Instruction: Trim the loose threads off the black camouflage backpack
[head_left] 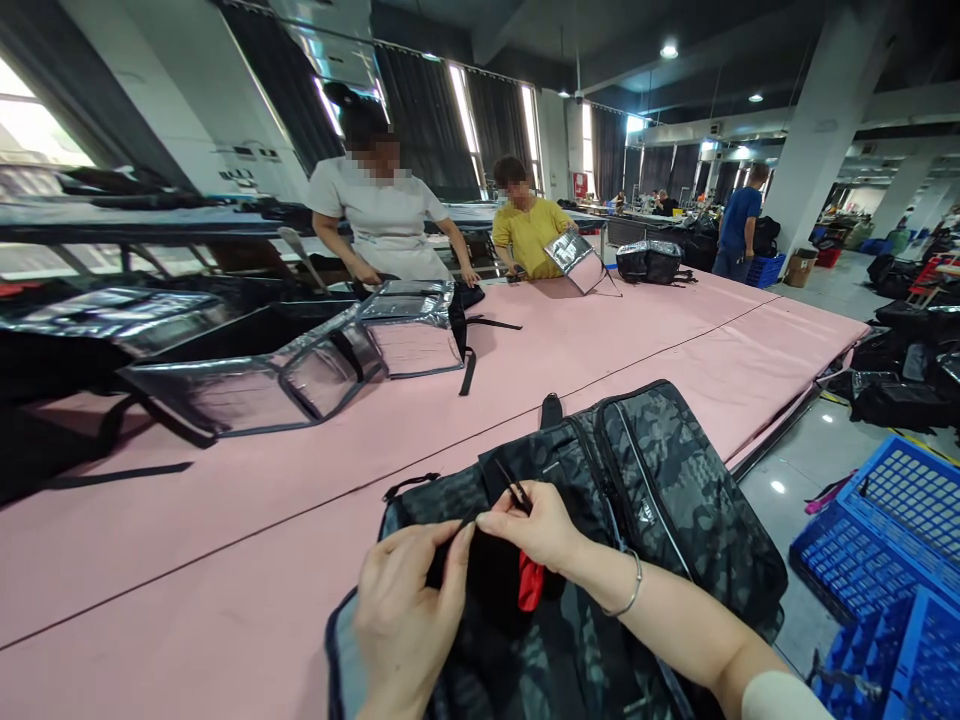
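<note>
A dark camouflage backpack lies on the pink table right in front of me. My left hand pinches a black strap or flap of the backpack between thumb and fingers. My right hand, with a bracelet on the wrist, is closed on a small red-handled thread snip whose dark blades poke up past the fingers. Both hands meet over the bag's black inner part.
Clear plastic-wrapped black bags lie across the table's far left. Two people stand at the far side, one in white, one in yellow. Blue plastic crates sit on the floor at right. More bags are piled at the far right.
</note>
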